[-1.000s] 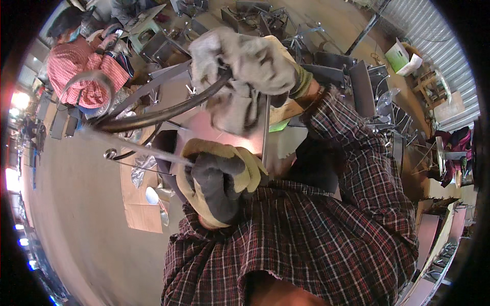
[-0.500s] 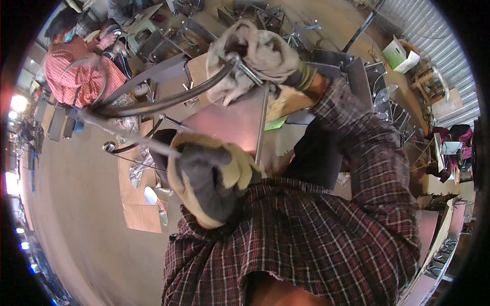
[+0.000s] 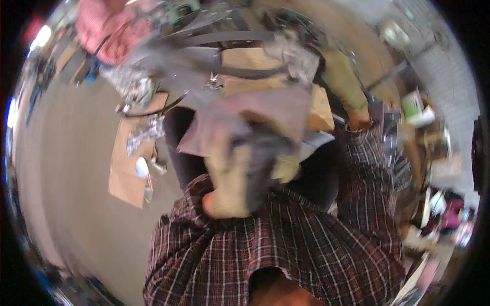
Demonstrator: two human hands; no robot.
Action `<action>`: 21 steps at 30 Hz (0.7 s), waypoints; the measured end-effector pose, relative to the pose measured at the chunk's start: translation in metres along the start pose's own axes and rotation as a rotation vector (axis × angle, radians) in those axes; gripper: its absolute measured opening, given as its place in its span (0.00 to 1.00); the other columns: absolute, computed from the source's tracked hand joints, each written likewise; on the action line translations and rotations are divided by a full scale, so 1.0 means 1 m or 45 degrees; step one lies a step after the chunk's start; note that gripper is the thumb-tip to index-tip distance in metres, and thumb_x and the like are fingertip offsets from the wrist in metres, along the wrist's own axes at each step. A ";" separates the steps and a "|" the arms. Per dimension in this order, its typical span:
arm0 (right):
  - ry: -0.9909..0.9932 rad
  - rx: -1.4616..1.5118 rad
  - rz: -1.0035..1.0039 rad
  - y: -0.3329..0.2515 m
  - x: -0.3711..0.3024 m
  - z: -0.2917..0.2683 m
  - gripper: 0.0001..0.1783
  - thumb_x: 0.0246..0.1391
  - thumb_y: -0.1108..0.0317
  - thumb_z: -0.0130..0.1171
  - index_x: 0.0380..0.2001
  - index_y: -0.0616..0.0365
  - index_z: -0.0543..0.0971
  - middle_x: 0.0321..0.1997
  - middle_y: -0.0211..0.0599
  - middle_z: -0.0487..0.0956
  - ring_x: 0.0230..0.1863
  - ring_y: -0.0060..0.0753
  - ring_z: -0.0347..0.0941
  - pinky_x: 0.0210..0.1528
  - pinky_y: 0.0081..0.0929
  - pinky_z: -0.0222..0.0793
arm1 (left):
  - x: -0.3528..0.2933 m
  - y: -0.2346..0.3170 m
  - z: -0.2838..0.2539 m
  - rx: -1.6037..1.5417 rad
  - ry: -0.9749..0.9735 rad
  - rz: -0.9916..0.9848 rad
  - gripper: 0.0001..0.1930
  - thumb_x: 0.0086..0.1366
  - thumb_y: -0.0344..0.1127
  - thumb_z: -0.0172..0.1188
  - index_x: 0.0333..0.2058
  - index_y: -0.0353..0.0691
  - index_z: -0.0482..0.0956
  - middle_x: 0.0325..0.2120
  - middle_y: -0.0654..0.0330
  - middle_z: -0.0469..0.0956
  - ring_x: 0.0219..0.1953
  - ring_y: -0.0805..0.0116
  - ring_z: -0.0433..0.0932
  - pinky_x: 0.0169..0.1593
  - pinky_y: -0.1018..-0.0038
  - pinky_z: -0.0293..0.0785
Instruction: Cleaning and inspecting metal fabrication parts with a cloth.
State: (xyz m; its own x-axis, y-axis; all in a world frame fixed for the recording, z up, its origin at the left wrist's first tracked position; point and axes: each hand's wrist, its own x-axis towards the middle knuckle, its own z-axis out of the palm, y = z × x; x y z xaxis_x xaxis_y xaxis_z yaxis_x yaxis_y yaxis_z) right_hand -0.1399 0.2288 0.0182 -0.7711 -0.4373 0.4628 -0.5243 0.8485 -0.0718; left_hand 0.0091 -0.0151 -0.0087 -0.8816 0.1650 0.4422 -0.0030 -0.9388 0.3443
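Observation:
My left hand [image 3: 245, 173], in a beige and black work glove, is close to my body in front of a flat metal panel [image 3: 278, 104]. Motion smears its fingers, so I cannot tell what they hold. Farther out, my right hand [image 3: 339, 76] reaches forward in a similar glove. Its fingers blur beside a crumpled greyish cloth [image 3: 293, 53], and their grip is hidden. Dark curved metal bars [image 3: 245, 73] run leftward from near the cloth, above the panel. The panel lies over my lap area.
A person in a pink checked shirt [image 3: 109, 33] is at the upper left. Cardboard [image 3: 127, 173] lies on the floor at left, with crumpled plastic [image 3: 143, 135] and a white cup-like object [image 3: 142, 167]. A green and white box [image 3: 417, 108] stands at right.
The view has shifted. My right hand and the cloth are farther out, and the curved metal has swung away from my body. My left hand has moved right, across the panel.

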 end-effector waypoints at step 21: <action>0.043 0.793 0.182 -0.043 0.033 0.072 0.18 0.57 0.59 0.50 0.40 0.63 0.78 0.30 0.41 0.80 0.27 0.26 0.73 0.31 0.30 0.69 | 0.000 0.018 0.019 0.688 0.096 0.267 0.10 0.64 0.29 0.51 0.43 0.32 0.70 0.18 0.59 0.73 0.21 0.72 0.72 0.25 0.73 0.68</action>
State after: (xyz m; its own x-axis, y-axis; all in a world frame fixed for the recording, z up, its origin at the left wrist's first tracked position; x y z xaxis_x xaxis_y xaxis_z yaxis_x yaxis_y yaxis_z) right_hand -0.1689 0.1566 -0.0270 -0.8424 -0.3145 0.4375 -0.5368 0.5609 -0.6303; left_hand 0.0181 -0.0261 0.0126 -0.8686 -0.0488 0.4931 0.3991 -0.6585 0.6380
